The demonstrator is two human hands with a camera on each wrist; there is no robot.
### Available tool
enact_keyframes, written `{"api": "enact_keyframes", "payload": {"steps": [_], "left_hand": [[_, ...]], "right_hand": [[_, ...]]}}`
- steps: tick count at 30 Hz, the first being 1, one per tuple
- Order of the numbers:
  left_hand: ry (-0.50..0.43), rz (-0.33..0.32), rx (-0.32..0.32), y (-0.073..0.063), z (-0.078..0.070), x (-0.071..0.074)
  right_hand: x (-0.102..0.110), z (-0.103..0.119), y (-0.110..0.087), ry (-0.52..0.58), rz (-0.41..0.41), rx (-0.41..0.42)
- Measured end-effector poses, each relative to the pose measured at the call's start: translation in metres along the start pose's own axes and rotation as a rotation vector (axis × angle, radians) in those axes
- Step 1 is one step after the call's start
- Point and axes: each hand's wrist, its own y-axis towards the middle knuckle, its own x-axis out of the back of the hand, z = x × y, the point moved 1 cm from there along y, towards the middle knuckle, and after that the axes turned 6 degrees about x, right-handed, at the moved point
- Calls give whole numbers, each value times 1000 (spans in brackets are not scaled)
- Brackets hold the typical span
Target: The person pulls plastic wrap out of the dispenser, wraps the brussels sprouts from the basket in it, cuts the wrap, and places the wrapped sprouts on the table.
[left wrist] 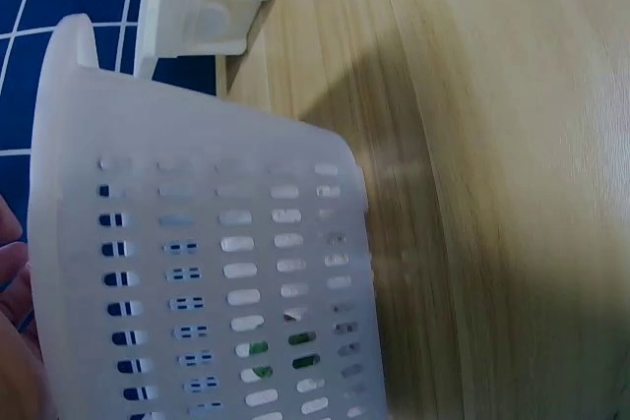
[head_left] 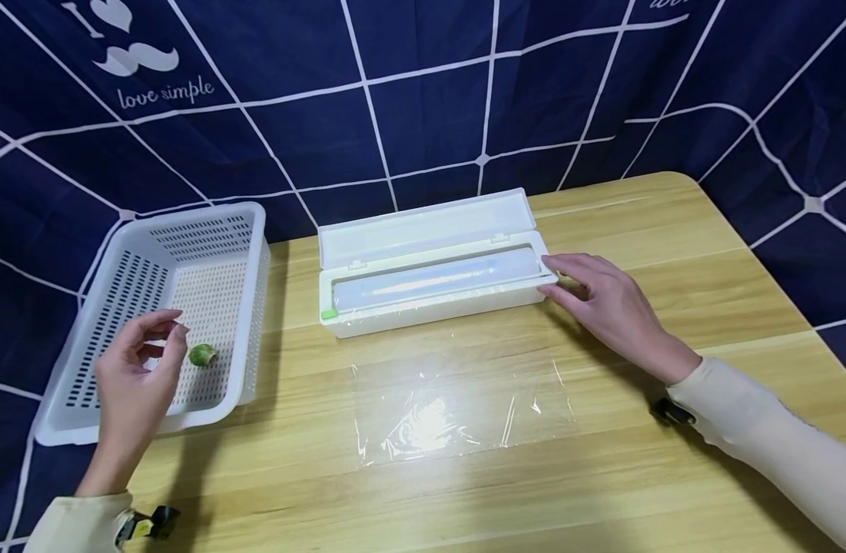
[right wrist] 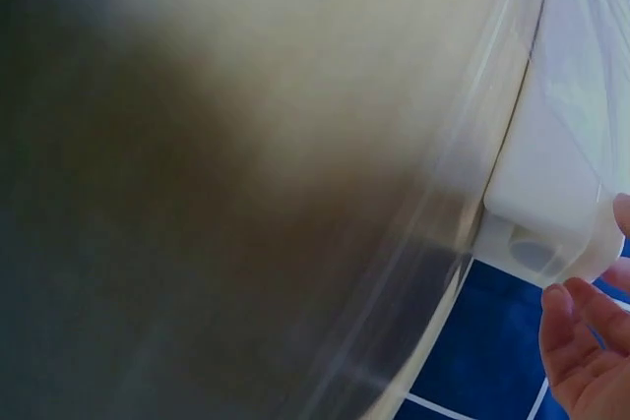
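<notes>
My left hand (head_left: 135, 369) hovers over the white basket (head_left: 250, 338), thumb and index fingertips close together with nothing visible between them. Just right of its fingertips, a small green vegetable (head_left: 203, 355), like a Brussels sprout, lies on the basket floor. Green patches of it show through the basket's slots in the left wrist view. My right hand (head_left: 605, 303) holds the right end of a white cling film box (head_left: 436, 307), thumb at the front and fingers at the end. The box's lid (head_left: 423, 226) stands raised, baring the film roll (head_left: 436, 278) inside.
Clear cling film (head_left: 464, 415) lies spread on the wooden table (head_left: 658, 491) in front of the box, shiny and creased. A green piece (head_left: 329, 313) sits at the box's left front corner. Dark blue cloth (head_left: 429, 115) with white lines hangs behind the table.
</notes>
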Motion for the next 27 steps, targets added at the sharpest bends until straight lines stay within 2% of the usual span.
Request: {"api": "enact_keyframes", "payload": {"steps": [5, 12, 19, 27], "left_hand": [[17, -4, 11, 3, 3, 2], [58, 8, 106, 6, 8, 5], [81, 78, 154, 10, 12, 9], [175, 221, 200, 17, 22, 15]], "right_hand": [[1, -1, 0, -9, -3, 14], [2, -1, 0, -15, 1, 21], [3, -2, -1, -15, 4, 16], [2, -1, 2, -8, 7, 11]]}}
